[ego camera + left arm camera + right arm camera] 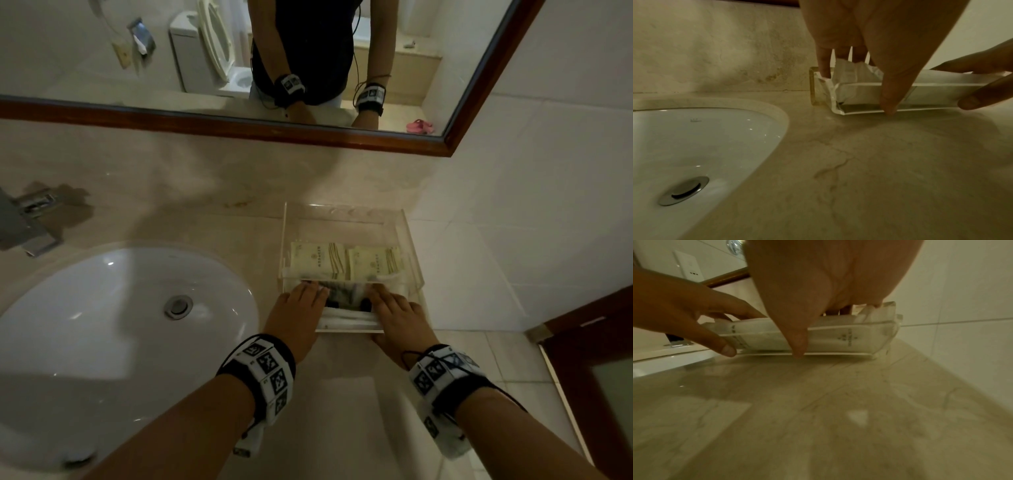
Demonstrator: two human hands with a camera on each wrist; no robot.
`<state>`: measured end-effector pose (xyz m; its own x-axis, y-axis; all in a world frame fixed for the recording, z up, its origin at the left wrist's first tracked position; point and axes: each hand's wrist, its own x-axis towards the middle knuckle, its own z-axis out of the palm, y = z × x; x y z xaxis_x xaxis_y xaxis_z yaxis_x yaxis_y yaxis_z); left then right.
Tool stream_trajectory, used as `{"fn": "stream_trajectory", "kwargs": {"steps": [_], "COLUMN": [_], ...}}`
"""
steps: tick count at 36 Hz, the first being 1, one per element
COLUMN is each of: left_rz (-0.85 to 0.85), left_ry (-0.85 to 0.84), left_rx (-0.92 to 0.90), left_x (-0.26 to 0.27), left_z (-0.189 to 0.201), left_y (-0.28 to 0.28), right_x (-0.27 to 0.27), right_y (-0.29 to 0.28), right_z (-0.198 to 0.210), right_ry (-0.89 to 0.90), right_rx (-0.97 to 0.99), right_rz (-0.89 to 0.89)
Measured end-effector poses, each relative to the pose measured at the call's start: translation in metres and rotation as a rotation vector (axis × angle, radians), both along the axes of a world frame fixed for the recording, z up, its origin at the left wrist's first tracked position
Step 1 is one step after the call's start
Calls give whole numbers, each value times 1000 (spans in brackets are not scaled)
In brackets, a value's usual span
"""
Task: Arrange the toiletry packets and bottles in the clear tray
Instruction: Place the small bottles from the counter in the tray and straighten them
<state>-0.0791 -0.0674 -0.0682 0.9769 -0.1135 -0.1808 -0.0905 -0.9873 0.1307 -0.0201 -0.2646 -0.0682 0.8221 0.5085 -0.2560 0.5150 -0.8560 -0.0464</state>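
The clear tray [342, 207] stands on the counter to the right of the basin. Two cream packets [318, 260] lie side by side in its middle section. Small bottles with dark caps [344, 296] lie in front of them, partly hidden by fingers. White packets [346, 321] fill the front section. My left hand [298, 308] grips the tray's front left, thumb [889, 100] on the front wall [859, 111] and fingers inside on a white packet [855, 73]. My right hand [397, 315] grips the front right the same way, thumb [798, 344] on the wall.
A white basin [102, 308] with a metal drain [178, 306] lies left of the tray, with a chrome faucet [27, 222] behind it. The framed mirror [239, 130] hangs above the backsplash. A tiled wall [513, 205] stands close on the tray's right.
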Motion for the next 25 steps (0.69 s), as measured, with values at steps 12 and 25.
{"fn": "stream_trajectory", "kwargs": {"steps": [12,25], "left_rz": [-17,33], "left_ry": [23,-32], "left_rx": [-30,-13], "left_x": [-9,-11], "left_z": [5,7], "left_y": [-2,-4], "right_x": [-7,-10], "right_y": [-1,2], "right_z": [-1,-7], "right_ry": [-37,6], "right_rx": [-84,57], "right_rz": [-1,-39]}}
